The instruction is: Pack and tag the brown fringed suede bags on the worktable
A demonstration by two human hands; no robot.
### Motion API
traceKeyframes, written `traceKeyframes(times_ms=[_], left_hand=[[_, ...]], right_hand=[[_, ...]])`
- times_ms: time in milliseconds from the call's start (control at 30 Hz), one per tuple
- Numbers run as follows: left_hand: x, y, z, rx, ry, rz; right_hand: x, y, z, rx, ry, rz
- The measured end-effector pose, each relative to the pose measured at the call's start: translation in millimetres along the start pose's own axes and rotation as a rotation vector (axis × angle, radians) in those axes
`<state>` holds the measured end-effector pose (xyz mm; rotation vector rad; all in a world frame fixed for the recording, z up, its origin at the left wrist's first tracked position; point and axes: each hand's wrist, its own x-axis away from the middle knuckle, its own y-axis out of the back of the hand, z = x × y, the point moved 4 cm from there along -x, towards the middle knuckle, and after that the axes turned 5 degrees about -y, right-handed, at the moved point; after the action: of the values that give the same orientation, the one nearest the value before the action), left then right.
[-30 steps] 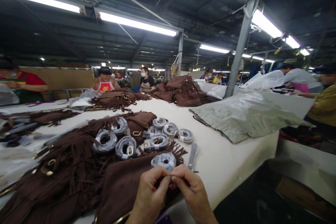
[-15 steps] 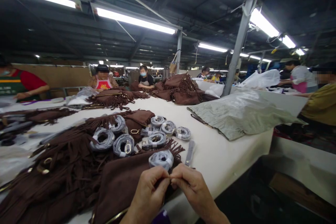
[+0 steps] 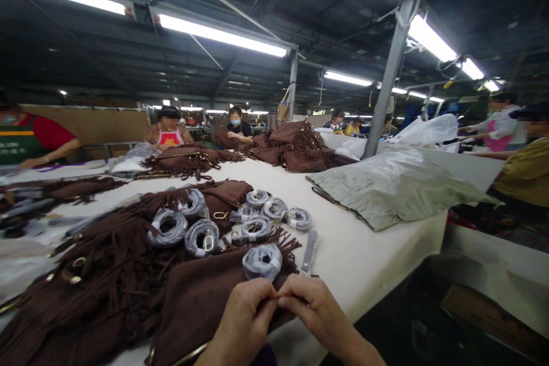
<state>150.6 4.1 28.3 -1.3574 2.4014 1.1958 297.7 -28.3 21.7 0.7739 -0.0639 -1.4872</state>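
Note:
My left hand (image 3: 247, 314) and my right hand (image 3: 315, 306) meet fingertip to fingertip at the bottom middle, both pinched. Whatever lies between the fingertips is too small to make out. Beneath and left of them spreads a dark brown bag (image 3: 201, 291) with a gold zipper along its lower edge. A wrapped grey coil (image 3: 262, 262) rests on that bag just beyond my fingers. Several more coils (image 3: 167, 227) lie on brown pieces farther back. A short grey strap (image 3: 309, 251) in clear wrap is on the table right of the bag.
Fringed brown bags (image 3: 295, 146) are heaped at the table's (image 3: 364, 257) far side. A grey-green cloth (image 3: 398, 189) covers its right part, near a metal post (image 3: 388, 80). Fringed pieces (image 3: 103, 280) pile up at left. Several people work around.
My hands have dropped slightly, still pinched together. At the right, a person in a pale top has shifted, and the person in yellow reaches farther left.

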Motion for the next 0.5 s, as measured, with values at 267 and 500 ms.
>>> traceKeyframes(times_ms=[267, 500], left_hand=[[23.2, 55.4, -2.4, -0.241, 0.102, 0.248], [41.8, 59.8, 26.6, -0.725, 0.185, 0.365]], right_hand=[[-42.6, 11.0, 19.2, 0.589, 0.279, 0.177], [-59.3, -1.9, 9.2, 0.907, 0.211, 0.208]])
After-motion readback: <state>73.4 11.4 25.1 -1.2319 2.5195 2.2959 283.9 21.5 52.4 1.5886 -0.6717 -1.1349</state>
